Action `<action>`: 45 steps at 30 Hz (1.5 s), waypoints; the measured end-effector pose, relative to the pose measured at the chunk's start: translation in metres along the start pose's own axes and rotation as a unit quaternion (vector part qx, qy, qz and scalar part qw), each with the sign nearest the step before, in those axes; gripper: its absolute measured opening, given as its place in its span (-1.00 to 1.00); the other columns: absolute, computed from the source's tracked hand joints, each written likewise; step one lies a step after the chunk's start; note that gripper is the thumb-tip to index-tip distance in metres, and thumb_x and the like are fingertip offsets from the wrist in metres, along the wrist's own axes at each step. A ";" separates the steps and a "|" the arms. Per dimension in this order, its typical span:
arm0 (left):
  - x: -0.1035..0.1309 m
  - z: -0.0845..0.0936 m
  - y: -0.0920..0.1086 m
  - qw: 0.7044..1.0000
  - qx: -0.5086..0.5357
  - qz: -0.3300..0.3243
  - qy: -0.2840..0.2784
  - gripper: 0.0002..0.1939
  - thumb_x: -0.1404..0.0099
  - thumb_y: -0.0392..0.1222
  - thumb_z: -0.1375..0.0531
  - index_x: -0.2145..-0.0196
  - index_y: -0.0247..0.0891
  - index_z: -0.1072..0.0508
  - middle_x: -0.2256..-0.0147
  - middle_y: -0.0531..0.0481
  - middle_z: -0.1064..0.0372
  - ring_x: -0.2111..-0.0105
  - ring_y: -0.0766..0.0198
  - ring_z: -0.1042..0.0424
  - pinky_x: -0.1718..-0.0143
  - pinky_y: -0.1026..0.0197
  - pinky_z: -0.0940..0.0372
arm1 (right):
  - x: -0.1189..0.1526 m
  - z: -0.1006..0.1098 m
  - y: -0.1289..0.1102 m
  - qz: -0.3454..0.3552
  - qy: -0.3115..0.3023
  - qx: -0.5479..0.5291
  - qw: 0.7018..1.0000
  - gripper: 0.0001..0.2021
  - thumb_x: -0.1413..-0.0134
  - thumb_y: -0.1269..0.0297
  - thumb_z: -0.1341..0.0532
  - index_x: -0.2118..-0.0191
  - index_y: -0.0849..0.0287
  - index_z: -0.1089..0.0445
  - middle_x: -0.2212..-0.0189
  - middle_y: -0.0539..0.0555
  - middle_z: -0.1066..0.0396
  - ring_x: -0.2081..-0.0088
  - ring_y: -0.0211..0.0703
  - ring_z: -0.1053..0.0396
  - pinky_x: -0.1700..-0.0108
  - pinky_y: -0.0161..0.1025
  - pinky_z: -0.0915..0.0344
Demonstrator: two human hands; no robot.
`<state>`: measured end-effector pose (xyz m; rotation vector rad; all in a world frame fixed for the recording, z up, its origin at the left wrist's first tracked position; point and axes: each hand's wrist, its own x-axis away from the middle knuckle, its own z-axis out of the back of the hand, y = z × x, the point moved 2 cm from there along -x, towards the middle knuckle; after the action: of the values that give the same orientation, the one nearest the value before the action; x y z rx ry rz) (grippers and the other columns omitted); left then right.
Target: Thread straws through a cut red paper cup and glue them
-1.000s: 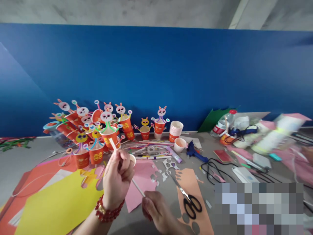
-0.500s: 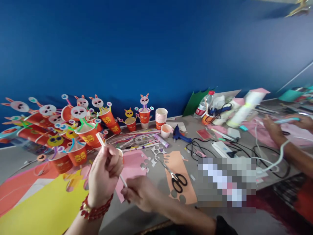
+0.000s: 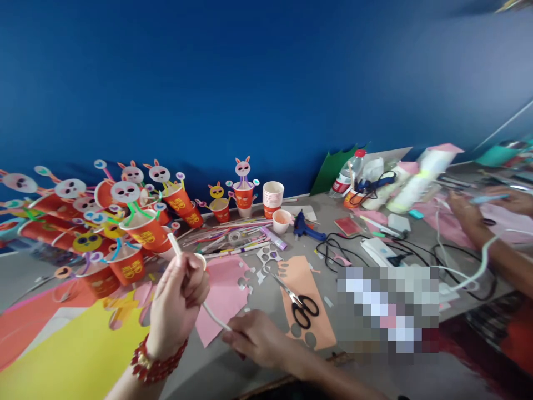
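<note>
A thin white strip runs between my two hands. My left hand, with a red bead bracelet on the wrist, is closed around it, and a white end sticks up above the fingers. Lower and to the right, my right hand pinches the strip's other end between thumb and fingers. Behind them pink paper lies on the table. Black-handled scissors rest on orange paper with round holes cut in it.
Orange cups with animal faces crowd the left. A stack of cups, a blue glue gun, cords and a power strip stand further back. Another person's hands work at the right. Yellow paper lies front left.
My right hand has moved down and to the right, away from my left hand, and a longer piece of the white strip shows between them. The view has shifted slightly.
</note>
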<state>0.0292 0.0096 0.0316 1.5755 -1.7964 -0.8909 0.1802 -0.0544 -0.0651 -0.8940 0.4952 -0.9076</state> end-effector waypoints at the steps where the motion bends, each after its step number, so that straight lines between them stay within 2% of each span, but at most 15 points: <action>1: 0.000 0.006 -0.004 1.000 -0.004 0.017 0.000 -0.73 -0.38 -0.04 -0.18 0.39 -0.28 -0.38 0.65 0.23 0.09 0.69 0.50 0.25 0.71 0.38 0.25 | 0.002 -0.001 0.003 -0.009 -0.010 0.024 1.000 -0.59 -0.34 0.06 -0.06 0.49 0.16 -0.31 0.57 -0.03 -0.38 0.52 -0.29 -0.25 0.46 -0.36 -0.02; 5: -0.001 0.035 -0.031 0.990 0.009 0.139 0.010 -0.75 -0.36 -0.02 -0.22 0.32 -0.27 -0.38 0.64 0.26 0.09 0.70 0.53 0.26 0.72 0.43 0.26 | 0.010 0.002 0.014 -0.036 -0.027 0.070 0.997 -0.74 -0.26 0.12 -0.21 0.40 0.16 -0.41 0.53 -0.04 -0.41 0.49 -0.29 -0.24 0.46 -0.36 0.04; 8: -0.002 0.053 -0.064 0.964 0.011 0.265 0.005 -0.71 -0.23 -0.06 -0.34 0.34 -0.31 -0.35 0.59 0.23 -0.03 0.69 0.57 0.17 0.72 0.47 0.29 | 0.014 0.013 0.016 -0.068 0.004 0.070 0.995 -0.75 -0.25 0.17 -0.21 0.42 0.16 -0.40 0.52 -0.05 -0.41 0.48 -0.29 -0.27 0.45 -0.37 0.03; 11: -0.002 0.064 -0.094 0.944 0.006 0.330 -0.005 -0.61 -0.17 0.03 -0.36 0.29 -0.33 -0.38 0.62 0.26 -0.04 0.72 0.58 0.17 0.74 0.47 0.31 | 0.014 0.032 0.015 -0.106 0.049 0.078 0.990 -0.72 -0.26 0.18 -0.20 0.47 0.15 -0.35 0.58 -0.07 -0.36 0.50 -0.29 -0.26 0.45 -0.37 0.03; 14: 0.000 0.068 -0.112 0.946 -0.002 0.324 -0.019 -0.62 -0.20 0.06 -0.31 0.27 -0.32 -0.38 0.59 0.22 -0.15 0.74 0.59 0.18 0.75 0.44 0.34 | 0.011 0.053 0.017 -0.104 0.088 0.099 0.986 -0.71 -0.30 0.18 -0.14 0.47 0.13 -0.32 0.59 -0.09 -0.32 0.52 -0.28 -0.27 0.46 -0.35 0.01; 16: 0.002 0.068 -0.117 0.961 0.003 0.278 -0.011 -0.63 -0.24 0.09 -0.27 0.28 -0.32 -0.38 0.62 0.22 -0.13 0.75 0.56 0.15 0.76 0.43 0.31 | 0.008 0.065 0.021 -0.098 0.103 0.121 0.982 -0.70 -0.29 0.16 -0.13 0.48 0.12 -0.29 0.61 -0.09 -0.28 0.53 -0.25 -0.26 0.46 -0.33 0.00; 19: 0.003 0.068 -0.119 0.974 0.027 0.225 0.000 -0.68 -0.24 0.02 -0.27 0.27 -0.31 -0.37 0.57 0.18 -0.22 0.75 0.54 0.06 0.76 0.41 0.19 | 0.003 0.075 0.028 -0.091 0.123 0.155 0.976 -0.72 -0.28 0.17 -0.12 0.46 0.09 -0.29 0.61 -0.07 -0.28 0.54 -0.21 -0.26 0.46 -0.30 -0.03; 23: 0.001 0.067 -0.118 0.980 0.051 0.193 -0.001 -0.71 -0.22 -0.06 -0.29 0.23 -0.31 -0.37 0.52 0.15 -0.28 0.72 0.52 -0.09 0.72 0.40 0.02 | -0.005 0.076 0.035 -0.084 0.136 0.174 0.972 -0.81 -0.26 0.27 -0.11 0.40 0.07 -0.36 0.52 0.01 -0.41 0.48 -0.14 -0.35 0.40 -0.27 -0.12; 28: 0.001 0.067 -0.120 0.980 0.055 0.192 -0.027 -0.76 -0.31 -0.10 -0.24 0.18 -0.31 -0.36 0.48 0.10 -0.38 0.73 0.50 -0.25 0.69 0.39 -0.09 | -0.016 0.063 0.032 -0.070 0.110 0.166 0.978 -0.87 -0.24 0.32 -0.11 0.23 0.07 -0.41 0.28 0.08 -0.54 0.31 -0.06 -0.47 0.27 -0.23 -0.25; 31: 0.003 0.068 -0.124 0.978 0.053 0.193 -0.061 -0.76 -0.35 -0.09 -0.22 0.16 -0.31 -0.35 0.46 0.05 -0.43 0.72 0.46 -0.32 0.68 0.40 -0.13 | -0.024 0.058 0.025 -0.068 0.112 0.110 0.985 -0.85 -0.26 0.27 -0.12 0.11 0.05 -0.40 0.22 0.07 -0.55 0.28 -0.08 -0.49 0.24 -0.23 -0.29; 34: 0.004 0.070 -0.127 0.976 0.051 0.196 -0.085 -0.77 -0.37 -0.08 -0.20 0.17 -0.30 -0.33 0.48 0.01 -0.47 0.72 0.40 -0.37 0.70 0.41 -0.13 | -0.035 0.053 0.020 -0.068 0.098 0.015 0.993 -0.82 -0.33 0.17 -0.11 0.06 0.04 -0.38 0.42 -0.03 -0.52 0.37 -0.15 -0.47 0.28 -0.27 -0.30; 36: 0.005 0.070 -0.128 0.974 0.050 0.193 -0.104 -0.79 -0.39 -0.08 -0.17 0.18 -0.28 -0.31 0.48 0.00 -0.49 0.73 0.39 -0.39 0.71 0.42 -0.12 | -0.042 0.051 0.020 -0.062 0.113 -0.048 0.990 -0.81 -0.33 0.11 -0.12 0.11 0.07 -0.39 0.45 -0.04 -0.48 0.37 -0.18 -0.45 0.29 -0.29 -0.30; 39: 0.007 0.068 -0.125 0.970 0.047 0.185 -0.149 -0.83 -0.44 -0.10 -0.11 0.19 -0.27 -0.29 0.50 -0.01 -0.51 0.77 0.43 -0.35 0.74 0.45 -0.06 | -0.050 0.047 0.027 -0.056 0.150 -0.128 0.979 -0.79 -0.27 0.08 -0.18 0.21 0.13 -0.38 0.39 -0.01 -0.45 0.36 -0.20 -0.40 0.33 -0.32 -0.28; 41: 0.009 0.067 -0.124 0.967 0.045 0.184 -0.168 -0.85 -0.45 -0.12 -0.09 0.18 -0.27 -0.28 0.49 -0.01 -0.52 0.78 0.43 -0.34 0.76 0.46 -0.05 | -0.053 0.043 0.033 -0.059 0.148 -0.182 0.970 -0.77 -0.26 0.06 -0.20 0.25 0.14 -0.37 0.42 -0.03 -0.40 0.38 -0.23 -0.36 0.36 -0.34 -0.27; 45: 0.010 0.068 -0.125 0.966 0.044 0.200 -0.157 -0.81 -0.43 -0.08 -0.11 0.21 -0.27 -0.31 0.48 0.00 -0.51 0.78 0.41 -0.35 0.80 0.44 -0.07 | -0.054 0.037 0.039 -0.085 0.143 -0.262 0.951 -0.70 -0.17 0.00 -0.26 0.34 0.14 -0.33 0.49 -0.07 -0.33 0.46 -0.28 -0.29 0.42 -0.35 -0.24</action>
<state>0.0494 -0.0031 -0.1093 1.0994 -2.2984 -0.9080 0.1947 0.0194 -0.0771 -1.3087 0.9492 -1.0927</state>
